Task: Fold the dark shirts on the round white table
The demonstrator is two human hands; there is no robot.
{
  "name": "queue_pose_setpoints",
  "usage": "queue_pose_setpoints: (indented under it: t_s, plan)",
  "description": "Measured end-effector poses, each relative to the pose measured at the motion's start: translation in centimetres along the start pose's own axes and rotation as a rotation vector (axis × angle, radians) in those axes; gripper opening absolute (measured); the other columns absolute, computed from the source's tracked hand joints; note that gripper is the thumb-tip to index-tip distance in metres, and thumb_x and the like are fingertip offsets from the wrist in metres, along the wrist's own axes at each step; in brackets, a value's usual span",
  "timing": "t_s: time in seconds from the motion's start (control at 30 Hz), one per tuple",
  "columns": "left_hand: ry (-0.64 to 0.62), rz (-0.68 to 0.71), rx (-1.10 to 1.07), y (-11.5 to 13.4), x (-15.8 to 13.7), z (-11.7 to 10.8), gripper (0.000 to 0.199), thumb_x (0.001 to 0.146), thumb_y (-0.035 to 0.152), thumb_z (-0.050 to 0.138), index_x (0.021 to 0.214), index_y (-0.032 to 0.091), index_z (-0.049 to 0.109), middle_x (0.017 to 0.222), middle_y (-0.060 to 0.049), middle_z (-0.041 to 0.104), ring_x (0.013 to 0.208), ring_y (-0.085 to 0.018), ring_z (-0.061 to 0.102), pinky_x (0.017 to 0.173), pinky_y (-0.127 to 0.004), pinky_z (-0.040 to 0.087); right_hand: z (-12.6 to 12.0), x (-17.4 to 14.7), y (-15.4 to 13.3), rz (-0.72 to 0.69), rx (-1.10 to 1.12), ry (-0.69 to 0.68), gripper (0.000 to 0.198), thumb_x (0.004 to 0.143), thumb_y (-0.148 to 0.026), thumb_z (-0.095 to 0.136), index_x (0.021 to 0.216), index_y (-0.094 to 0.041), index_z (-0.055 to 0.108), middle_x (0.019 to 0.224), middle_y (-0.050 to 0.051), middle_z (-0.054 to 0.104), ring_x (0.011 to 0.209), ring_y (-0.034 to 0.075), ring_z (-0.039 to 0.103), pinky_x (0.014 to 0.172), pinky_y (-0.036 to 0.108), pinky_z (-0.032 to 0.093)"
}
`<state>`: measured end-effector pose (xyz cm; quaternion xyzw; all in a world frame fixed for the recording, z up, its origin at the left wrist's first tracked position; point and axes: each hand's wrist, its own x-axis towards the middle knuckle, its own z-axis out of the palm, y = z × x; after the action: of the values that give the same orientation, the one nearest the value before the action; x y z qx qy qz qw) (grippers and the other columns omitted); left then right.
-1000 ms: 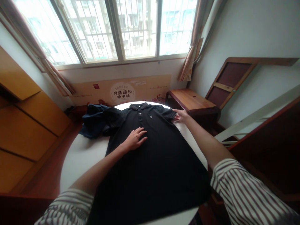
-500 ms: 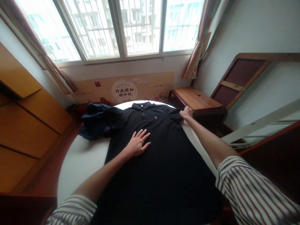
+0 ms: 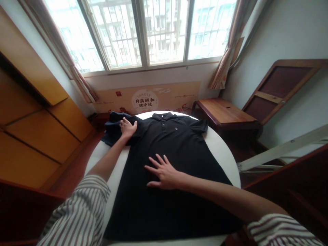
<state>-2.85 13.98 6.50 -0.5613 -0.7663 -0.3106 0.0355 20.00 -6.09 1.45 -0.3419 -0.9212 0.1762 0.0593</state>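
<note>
A black polo shirt [image 3: 179, 147] lies spread front side up, its collar towards the window. My right hand [image 3: 165, 172] is over the middle of the shirt front with its fingers spread, holding nothing. At the shirt's left sleeve area, my left hand [image 3: 128, 128] has its fingers apart, beside a dark blue bundle of cloth [image 3: 112, 124]. Whether the left fingertips touch the sleeve or the bundle, I cannot tell. The sleeve on the right side lies out flat near the table edge.
The shirt rests on a round white table [image 3: 228, 153]. A low wooden table [image 3: 225, 111] stands beyond it at right, near a leaning wooden frame [image 3: 279, 85]. Wooden cabinets [image 3: 33, 140] are at left. A printed banner [image 3: 176, 97] lines the wall below the window.
My right hand has let go of the right-side sleeve and moved to the shirt's middle. My left hand has gone from the shirt front to the far left sleeve. The view has shifted slightly.
</note>
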Motion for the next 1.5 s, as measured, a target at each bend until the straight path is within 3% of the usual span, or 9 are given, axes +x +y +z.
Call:
queue_pose_setpoints:
  t_s: [0.17, 0.43, 0.57, 0.73, 0.87, 1.03, 1.2, 1.33, 1.5]
  plan:
    - [-0.178, -0.135, 0.018, -1.9, 3.8, 0.0, 0.073, 0.079, 0.045, 0.07, 0.134, 0.003, 0.045, 0.133, -0.03, 0.052, 0.126, -0.043, 0.052, 0.102, -0.049, 0.044, 1.0, -2.7, -4.4, -0.201, 0.148, -0.033, 0.085, 0.087, -0.075, 0.045, 0.155, -0.028, 0.029, 0.164, 0.012, 0.013, 0.15, 0.039, 0.0, 0.115, 0.066, -0.003]
    - [-0.128, -0.055, -0.049, -3.3, 7.3, -1.1, 0.04, 0.091, 0.034, 0.057, 0.125, 0.013, 0.056, 0.127, -0.018, 0.062, 0.123, -0.029, 0.057, 0.104, -0.037, 0.043, 0.4, -5.0, -6.4, -0.357, 0.19, -0.083, 0.083, 0.084, -0.065, 0.061, 0.154, -0.036, 0.028, 0.164, 0.009, 0.011, 0.149, 0.039, 0.0, 0.112, 0.071, -0.003]
    - [-0.123, -0.065, -0.073, -4.1, 9.3, -1.7, 0.035, 0.091, 0.03, 0.058, 0.121, 0.012, 0.059, 0.127, -0.016, 0.064, 0.12, -0.026, 0.059, 0.103, -0.033, 0.044, 1.1, -6.0, -6.9, -0.407, 0.134, -0.062, 0.081, 0.085, -0.062, 0.061, 0.154, -0.035, 0.03, 0.163, 0.012, 0.015, 0.149, 0.04, 0.007, 0.112, 0.072, 0.01]
    - [-0.148, -0.081, -0.085, -4.5, 9.7, -0.7, 0.036, 0.088, 0.031, 0.062, 0.117, 0.011, 0.06, 0.124, -0.017, 0.065, 0.12, -0.027, 0.059, 0.103, -0.034, 0.045, 5.0, -6.9, -7.9, -0.503, -0.203, 0.164, 0.046, 0.099, -0.032, 0.046, 0.138, -0.007, 0.053, 0.143, 0.022, 0.051, 0.137, 0.034, 0.044, 0.109, 0.047, 0.041]
    - [-0.151, -0.104, -0.074, -3.9, 9.1, -0.6, 0.04, 0.086, 0.029, 0.062, 0.12, 0.009, 0.057, 0.126, -0.021, 0.061, 0.121, -0.031, 0.057, 0.106, -0.039, 0.043, 7.1, -7.4, -8.9, -0.591, -0.396, 0.284, 0.036, 0.099, -0.021, 0.04, 0.121, -0.001, 0.061, 0.13, 0.023, 0.061, 0.125, 0.032, 0.055, 0.104, 0.041, 0.044]
    - [-0.025, 0.168, 0.028, -0.2, 7.0, -0.5, 0.045, 0.082, 0.012, 0.055, 0.127, 0.008, 0.053, 0.135, -0.024, 0.05, 0.132, -0.039, 0.043, 0.109, -0.055, 0.037, 4.9, -6.0, -9.6, -0.52, -0.262, 0.193, 0.036, 0.102, -0.037, 0.04, 0.104, -0.012, 0.065, 0.113, 0.016, 0.07, 0.102, 0.026, 0.066, 0.086, 0.039, 0.051]
    - [-0.543, 0.722, 0.096, 5.1, 3.1, 3.9, 0.043, 0.088, 0.008, 0.04, 0.126, 0.013, 0.059, 0.136, -0.014, 0.055, 0.129, -0.025, 0.05, 0.111, -0.033, 0.036, -1.1, 1.8, -4.9, -0.192, -0.151, 0.03, 0.022, 0.093, -0.026, 0.049, 0.093, -0.014, 0.067, 0.09, 0.01, 0.071, 0.082, 0.02, 0.067, 0.079, 0.031, 0.05]
    - [-0.655, 0.657, 0.156, 6.1, 1.0, 8.6, 0.041, 0.094, 0.023, 0.04, 0.128, 0.006, 0.057, 0.134, -0.021, 0.058, 0.129, -0.029, 0.051, 0.111, -0.036, 0.036, -3.0, 7.4, 1.4, 0.083, -0.161, 0.132, 0.042, 0.101, -0.036, 0.039, 0.127, -0.013, 0.061, 0.133, 0.017, 0.06, 0.125, 0.027, 0.053, 0.105, 0.043, 0.039]
    - [-0.645, 0.481, 0.213, 5.1, 2.3, 11.9, 0.062, 0.098, 0.043, 0.032, 0.146, 0.004, 0.037, 0.156, -0.029, 0.027, 0.145, -0.041, 0.027, 0.111, -0.056, 0.028, -1.1, 6.6, 3.7, 0.077, -0.11, 0.072, 0.07, 0.097, -0.064, 0.032, 0.155, -0.024, 0.031, 0.163, 0.011, 0.02, 0.149, 0.035, 0.015, 0.116, 0.062, 0.01]
